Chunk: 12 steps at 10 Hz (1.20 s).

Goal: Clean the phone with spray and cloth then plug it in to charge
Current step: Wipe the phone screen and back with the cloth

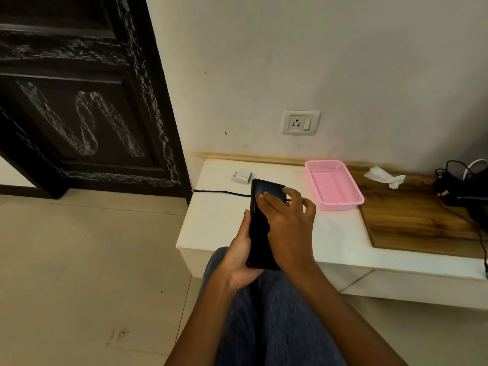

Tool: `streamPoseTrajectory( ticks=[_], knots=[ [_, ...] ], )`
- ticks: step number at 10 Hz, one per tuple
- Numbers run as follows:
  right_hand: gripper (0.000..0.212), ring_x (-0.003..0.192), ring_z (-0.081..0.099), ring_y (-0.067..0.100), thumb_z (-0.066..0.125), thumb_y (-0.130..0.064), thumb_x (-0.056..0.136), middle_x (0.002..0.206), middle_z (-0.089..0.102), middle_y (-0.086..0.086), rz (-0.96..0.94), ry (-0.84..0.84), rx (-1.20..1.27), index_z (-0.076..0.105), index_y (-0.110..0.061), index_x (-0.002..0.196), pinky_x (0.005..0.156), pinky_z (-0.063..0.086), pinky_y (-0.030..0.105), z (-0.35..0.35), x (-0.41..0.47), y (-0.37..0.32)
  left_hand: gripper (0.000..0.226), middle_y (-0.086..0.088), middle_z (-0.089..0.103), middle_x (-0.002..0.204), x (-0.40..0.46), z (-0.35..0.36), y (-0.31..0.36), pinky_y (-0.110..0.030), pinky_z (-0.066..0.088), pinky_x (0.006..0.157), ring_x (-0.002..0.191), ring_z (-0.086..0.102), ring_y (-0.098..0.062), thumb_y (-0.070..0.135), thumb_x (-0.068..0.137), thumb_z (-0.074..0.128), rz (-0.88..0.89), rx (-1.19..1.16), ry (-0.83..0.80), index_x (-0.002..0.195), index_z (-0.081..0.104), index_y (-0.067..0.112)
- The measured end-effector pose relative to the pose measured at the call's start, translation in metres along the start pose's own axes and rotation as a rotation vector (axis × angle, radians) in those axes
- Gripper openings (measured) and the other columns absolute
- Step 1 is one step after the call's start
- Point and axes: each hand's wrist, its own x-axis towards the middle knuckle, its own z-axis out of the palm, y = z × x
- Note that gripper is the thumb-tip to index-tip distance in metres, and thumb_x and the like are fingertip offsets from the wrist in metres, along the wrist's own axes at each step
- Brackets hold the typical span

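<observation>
I have the phone point(261, 228) at the centre of the frame, held up over my lap just in front of the near edge of the white shelf point(219, 223). My left hand point(239, 257) grips it from below, fingers curled round its lower left edge, while my right hand point(287, 220) lies across the glass with straight fingers resting near the top — no cloth under them that I can see. I judge the phone rigid, light and slick, glass-faced and fragile, so the long side edges are the place to hold it (never by the screen alone). A drop here would land on the tiled floor point(79, 247) at lower left, which is the risk I watch. On the shelf the white charger plug point(242, 176) and the black cable point(221, 192) lie just behind the phone, with the wall socket point(300, 122) above them — open room between. The pink basket point(333, 184) stands to the right of centre, and a crumpled white tissue point(384, 176) lies beyond it at the right. I see no spray bottle.
</observation>
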Motion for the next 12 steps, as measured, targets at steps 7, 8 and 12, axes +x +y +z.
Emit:
streamPoseTrajectory(
  ticks=[7, 8, 12],
  knots=[
    [0.039, 0.109, 0.058, 0.033, 0.067, -0.004, 0.071, 0.109, 0.07, -0.002, -0.211, 0.026, -0.101, 0.069, -0.016, 0.108, 0.084, 0.044, 0.046, 0.003, -0.012, 0.013, 0.069, -0.013, 0.063, 0.126, -0.001, -0.011, -0.002, -0.036, 0.051, 0.093, 0.114, 0.062, -0.024, 0.069, 0.086, 0.041, -0.01, 0.012, 0.02, 0.125, 0.063, 0.016],
    [0.05, 0.107, 0.058, 0.036, 0.078, 0.004, 0.062, 0.108, 0.071, 0.001, -0.131, -0.008, -0.1, 0.069, -0.015, 0.108, 0.081, 0.046, 0.047, -0.004, 0.002, 0.017, 0.071, -0.013, 0.062, 0.127, 0.001, -0.007, -0.002, -0.035, 0.052, 0.093, 0.115, 0.062, -0.024, 0.069, 0.085, 0.042, -0.02, 0.039, 0.016, 0.128, 0.06, 0.016],
    [0.047, 0.086, 0.061, 0.036, 0.068, 0.011, 0.062, 0.104, 0.071, 0.009, -0.155, -0.049, -0.012, 0.068, -0.003, 0.106, 0.066, 0.052, 0.038, -0.004, -0.001, 0.019, 0.068, -0.014, 0.06, 0.131, 0.0, -0.01, -0.001, -0.036, 0.048, 0.099, 0.119, 0.058, -0.025, 0.067, 0.087, 0.042, 0.002, 0.012, 0.009, 0.128, 0.06, 0.016]
  ],
)
